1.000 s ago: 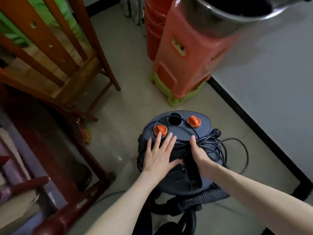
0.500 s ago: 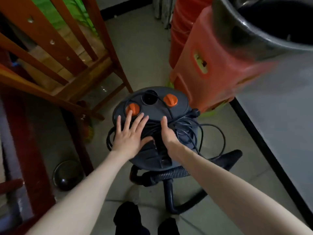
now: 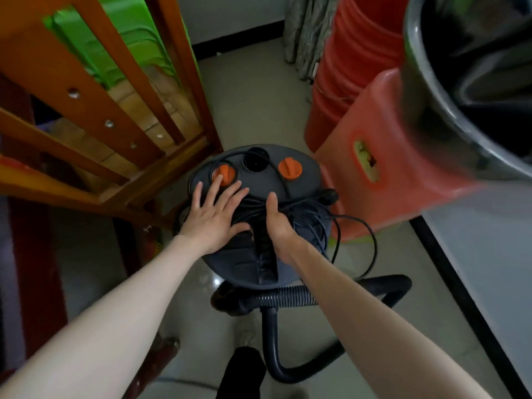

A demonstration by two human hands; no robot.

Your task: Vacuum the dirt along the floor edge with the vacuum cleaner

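the vacuum cleaner (image 3: 259,226) stands on the floor (image 3: 250,105) between a wooden chair (image 3: 115,133) and a red stool (image 3: 388,168); left hand (image 3: 214,217) lies flat, fingers spread, on its lid, right hand (image 3: 280,226) grips the black carry handle (image 3: 264,254) beside the coiled cord (image 3: 311,214)

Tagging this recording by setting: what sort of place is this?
Probably a home storage corner or utility room: stacked red plastic stools and red buckets crowd the tiled floor, beside a wooden chair and the vacuum cleaner.
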